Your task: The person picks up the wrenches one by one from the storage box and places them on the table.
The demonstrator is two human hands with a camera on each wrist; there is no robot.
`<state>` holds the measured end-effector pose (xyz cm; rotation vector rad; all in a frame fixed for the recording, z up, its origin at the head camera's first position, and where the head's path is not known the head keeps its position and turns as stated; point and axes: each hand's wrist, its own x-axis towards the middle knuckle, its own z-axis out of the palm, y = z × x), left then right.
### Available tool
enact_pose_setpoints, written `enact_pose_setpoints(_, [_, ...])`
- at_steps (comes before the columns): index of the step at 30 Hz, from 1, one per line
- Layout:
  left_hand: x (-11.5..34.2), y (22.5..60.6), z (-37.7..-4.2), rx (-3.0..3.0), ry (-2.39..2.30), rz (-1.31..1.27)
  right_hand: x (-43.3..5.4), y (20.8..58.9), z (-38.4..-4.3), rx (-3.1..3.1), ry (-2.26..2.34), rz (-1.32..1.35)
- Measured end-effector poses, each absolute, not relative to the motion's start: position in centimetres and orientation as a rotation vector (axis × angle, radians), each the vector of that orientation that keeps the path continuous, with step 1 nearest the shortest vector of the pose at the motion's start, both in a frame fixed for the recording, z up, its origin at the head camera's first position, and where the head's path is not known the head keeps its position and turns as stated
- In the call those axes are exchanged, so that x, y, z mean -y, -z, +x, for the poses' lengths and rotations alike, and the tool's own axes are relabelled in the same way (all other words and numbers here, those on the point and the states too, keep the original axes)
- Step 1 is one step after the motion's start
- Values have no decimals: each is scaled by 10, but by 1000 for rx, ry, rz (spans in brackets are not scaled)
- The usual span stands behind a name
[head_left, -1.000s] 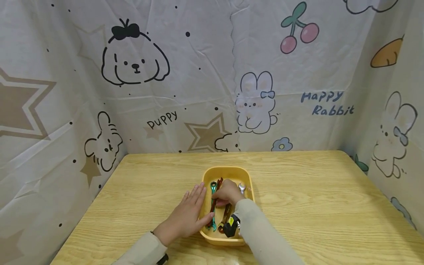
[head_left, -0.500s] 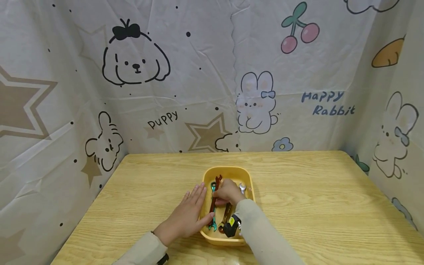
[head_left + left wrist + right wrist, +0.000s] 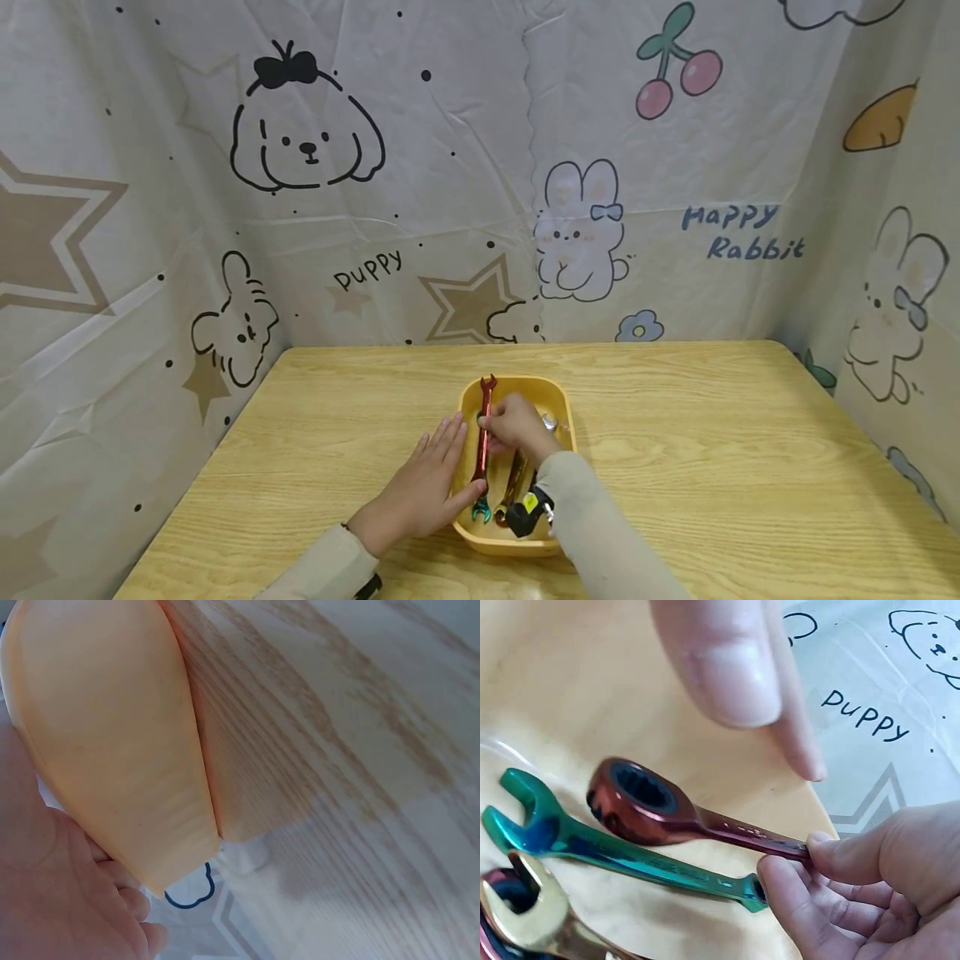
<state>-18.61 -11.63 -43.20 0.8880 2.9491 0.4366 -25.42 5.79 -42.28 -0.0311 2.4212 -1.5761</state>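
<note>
My right hand [image 3: 516, 423] pinches a dark red ratchet wrench [image 3: 484, 454] by its shaft, between thumb and fingers. In the right wrist view its ring end [image 3: 645, 802] tilts above a green wrench [image 3: 630, 861] lying in the yellow bin [image 3: 517, 547]. Beside these lies a gold wrench [image 3: 551, 904]. A silver wrench [image 3: 550, 421] is partly hidden behind the right hand. My left hand [image 3: 427, 487] rests with straight fingers along the bin's left side, its thumb over the rim. In the left wrist view its fingers sit against the bin's outer wall [image 3: 120, 750].
The bin stands on a wood-grain table [image 3: 697, 450]. A patterned cloth [image 3: 465, 167] hangs behind the table and along both sides. By the right cuff shows a black device [image 3: 527, 512] with a yellow label.
The red wrench has been raised and shifted toward the bin's far side, its open end now overlapping the far rim. My right hand has risen slightly with it; the left hand stays put.
</note>
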Motion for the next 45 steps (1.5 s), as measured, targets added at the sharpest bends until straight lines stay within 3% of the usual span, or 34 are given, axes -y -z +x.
enact_pose_setpoints(12, [119,428,-188,-2910,-410,900,-83,391,-259,-2441,1694,-3])
enact_pose_setpoints(22, [129,427,-187,-2820,-446,965,-159,376,-260,-2376,1739,-38])
enact_pose_setpoints(32, [131,428,-186,-2867,-363,997,-228,400,-252,-2450,1488,4])
enact_pose_setpoints(45, [130,425,-183,-2867,-369,987,-234,430,-238,-2480,1317,24])
